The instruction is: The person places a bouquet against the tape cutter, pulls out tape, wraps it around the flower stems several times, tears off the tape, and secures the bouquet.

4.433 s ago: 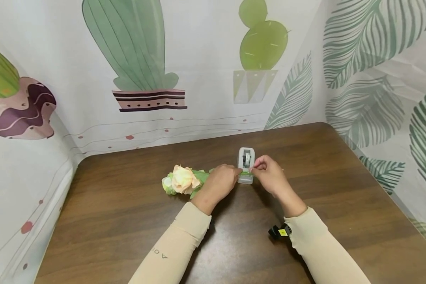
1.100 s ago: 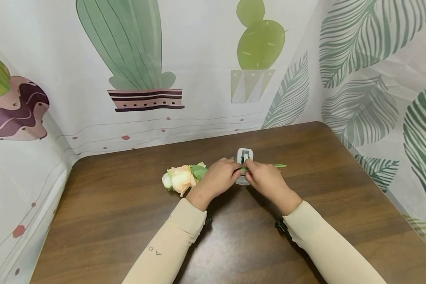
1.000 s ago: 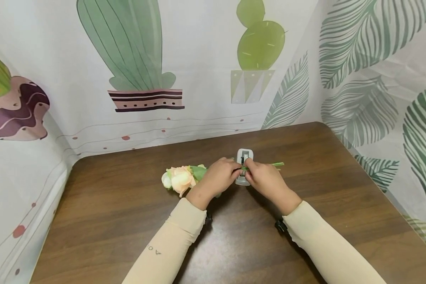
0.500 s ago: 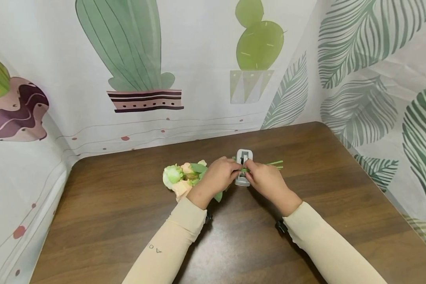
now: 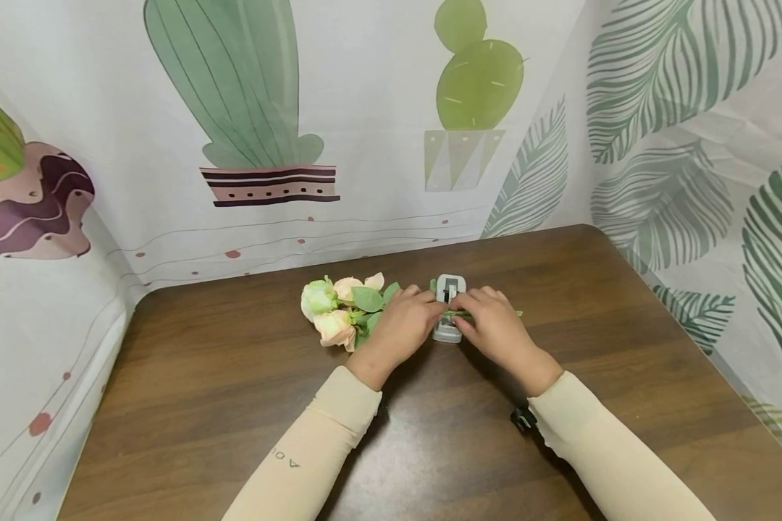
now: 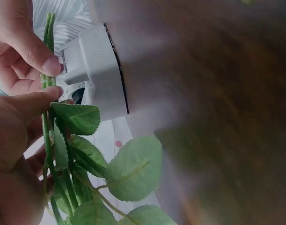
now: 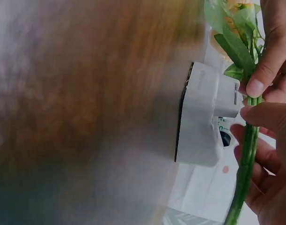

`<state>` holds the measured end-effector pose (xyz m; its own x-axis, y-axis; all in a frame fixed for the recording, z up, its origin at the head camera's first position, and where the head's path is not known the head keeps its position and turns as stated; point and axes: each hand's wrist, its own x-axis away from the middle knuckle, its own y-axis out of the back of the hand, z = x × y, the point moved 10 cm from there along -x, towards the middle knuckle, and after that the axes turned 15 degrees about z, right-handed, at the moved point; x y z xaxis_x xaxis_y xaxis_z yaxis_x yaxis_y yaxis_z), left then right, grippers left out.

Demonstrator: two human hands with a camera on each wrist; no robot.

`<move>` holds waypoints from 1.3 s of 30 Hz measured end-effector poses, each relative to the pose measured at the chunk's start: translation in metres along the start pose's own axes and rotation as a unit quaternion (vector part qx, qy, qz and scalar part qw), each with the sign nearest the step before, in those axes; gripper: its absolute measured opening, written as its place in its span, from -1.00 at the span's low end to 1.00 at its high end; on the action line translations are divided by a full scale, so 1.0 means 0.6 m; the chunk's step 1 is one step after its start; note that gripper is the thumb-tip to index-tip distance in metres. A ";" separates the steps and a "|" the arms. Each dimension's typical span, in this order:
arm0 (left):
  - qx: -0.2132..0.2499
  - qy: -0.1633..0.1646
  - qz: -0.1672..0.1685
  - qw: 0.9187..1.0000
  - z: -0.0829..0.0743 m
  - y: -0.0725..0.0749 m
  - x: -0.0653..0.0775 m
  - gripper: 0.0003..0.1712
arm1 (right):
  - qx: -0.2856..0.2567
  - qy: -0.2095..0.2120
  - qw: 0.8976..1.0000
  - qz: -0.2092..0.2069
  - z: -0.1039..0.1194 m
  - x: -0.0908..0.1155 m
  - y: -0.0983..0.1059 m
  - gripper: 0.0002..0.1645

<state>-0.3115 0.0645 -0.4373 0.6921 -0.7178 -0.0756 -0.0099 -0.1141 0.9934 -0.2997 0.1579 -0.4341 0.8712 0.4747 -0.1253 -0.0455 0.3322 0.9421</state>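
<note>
A bunch of pale peach and greenish-white roses [image 5: 335, 329] lies to the left in the head view, its blooms beyond my left hand [image 5: 400, 325]. The left thumb and fingers pinch the green stems [image 7: 247, 154] just below the leaves [image 6: 133, 168]. Close beside it, my right hand [image 5: 503, 336] holds the same stems between thumb and fingers, with the stem ends passing to its right. Under both hands stands a grey-white tape dispenser [image 5: 447, 335], its cutter end near the fingertips in both wrist views. Whether tape lies on the stems cannot be made out.
The brown wooden table [image 5: 247, 412] stretches around the hands. Behind it hangs a white cloth [image 5: 378, 94] printed with cacti and leaves. A black strap device [image 5: 523, 417] sits at the right wrist.
Over the last second the bunch has turned, so its blooms show spread apart. The right hand's fingers have shifted slightly right. Earlier, the right fingertips were at the dispenser's edge beside the stems.
</note>
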 end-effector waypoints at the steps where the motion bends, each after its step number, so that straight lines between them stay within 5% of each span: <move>1: -0.005 -0.001 -0.005 1.000 -0.001 0.001 0.001 -0.76 | -0.016 0.000 1.000 0.003 -0.002 -0.001 0.000 -0.81; 7: -0.018 -0.001 -0.018 1.000 -0.005 0.005 0.002 -0.78 | -0.074 0.025 0.997 0.003 -0.011 -0.004 -0.003 -0.84; 14: -0.010 0.018 -0.003 1.000 -0.004 0.008 -0.006 -0.84 | -0.039 0.064 0.997 0.002 -0.006 -0.002 -0.006 -0.83; 19: 0.012 0.040 0.037 0.998 0.003 0.005 -0.015 -0.73 | -0.013 0.080 0.997 -0.002 0.000 -0.003 -0.005 -0.86; 26: 0.079 0.055 0.089 0.991 0.013 -0.007 -0.022 -0.67 | -0.006 0.085 0.996 -0.020 0.002 -0.002 -0.001 -0.87; 39: 0.223 0.074 0.111 0.966 0.031 -0.024 -0.027 -0.74 | -0.014 0.063 0.998 0.002 0.001 -0.001 -0.004 -0.77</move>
<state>-0.3360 0.0650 -0.4519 0.7324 -0.6565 0.1806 -0.4568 -0.2771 0.8453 -0.2999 0.1564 -0.4364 0.8031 0.5733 -0.1620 -0.0635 0.3528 0.9335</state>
